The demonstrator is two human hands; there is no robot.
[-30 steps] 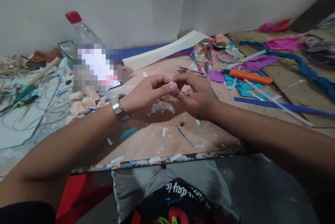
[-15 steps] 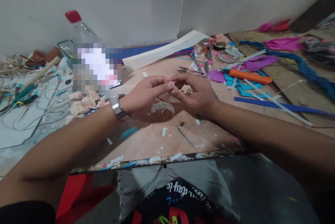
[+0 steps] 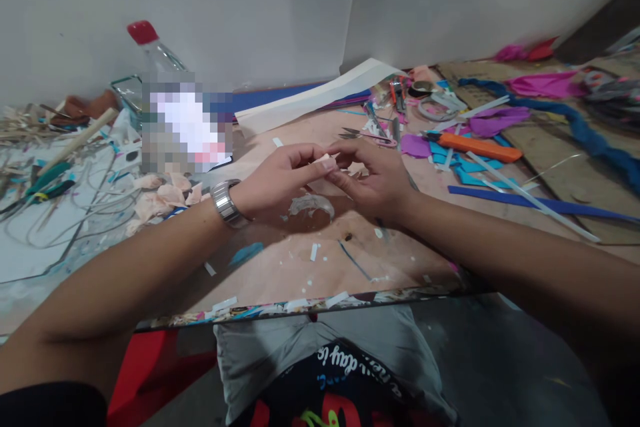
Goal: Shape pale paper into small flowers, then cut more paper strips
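My left hand [image 3: 283, 179], with a metal watch at the wrist, and my right hand [image 3: 377, 179] meet above the middle of the table. Their thumbs and fingertips pinch a small pale peach piece [image 3: 326, 158], mostly hidden by the fingers; its material is hard to tell. Crumpled peach paper pieces [image 3: 157, 204] lie left of my left hand. Just beyond my right hand rest scissors with pink handles [image 3: 377, 140]. A whitish dried smear [image 3: 313, 205] marks the tabletop below the hands.
An orange box cutter [image 3: 480, 147] lies among coloured paper scraps on the right, near a blue strip [image 3: 540, 201]. At the left are green-handled pliers [image 3: 47, 180], loose cord and a clear red-capped bottle [image 3: 165, 54]. A cream paper strip [image 3: 320, 95] spans the back. The table's front edge [image 3: 310, 310] is near my lap.
Both hands stay in nearly the same place. The thumbs and fingertips have shifted slightly around the pale piece, and my left thumb now sits closer to my right fingers.
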